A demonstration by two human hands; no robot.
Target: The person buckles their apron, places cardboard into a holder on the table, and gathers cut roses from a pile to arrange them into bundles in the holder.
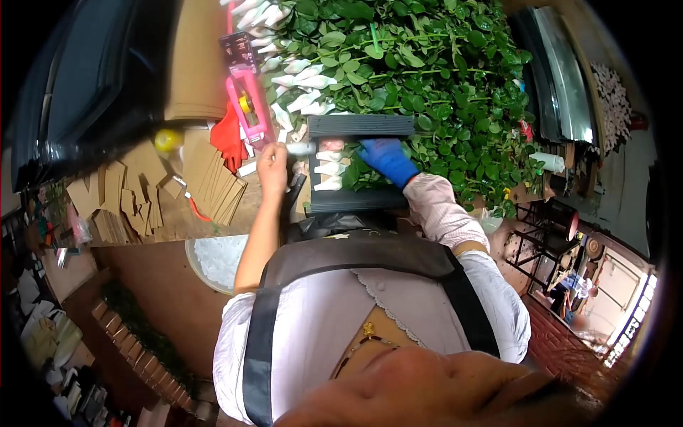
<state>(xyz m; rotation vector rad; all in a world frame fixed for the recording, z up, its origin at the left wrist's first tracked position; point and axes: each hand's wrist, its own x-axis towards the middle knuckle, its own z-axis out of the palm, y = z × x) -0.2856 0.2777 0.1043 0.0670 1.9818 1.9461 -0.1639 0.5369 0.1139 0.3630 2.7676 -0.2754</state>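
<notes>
My left hand (272, 169), bare, is closed in a pinch beside the pink tape dispenser (235, 91). A blurred white piece (302, 149) juts from its fingertips; I cannot make out what it is. My right hand (388, 160), in a blue glove, has its fingers closed around leafy rose stems (361, 176) between two black ridged walls. Just left of the glove, several white-wrapped rose heads (329, 169) lie in a row inside the black ridged holder (361, 127). The nearest one to the fingers is blurred. The gloved fingertips are partly hidden by leaves.
A large heap of leafy roses (427, 64) with white-wrapped heads (309, 78) covers the table's far side. Left stand cardboard pieces (213, 181), a red glove (228, 139), a yellow tape roll (168, 140) and a red-handled tool (197, 208). A white tub (217, 262) sits below the table edge.
</notes>
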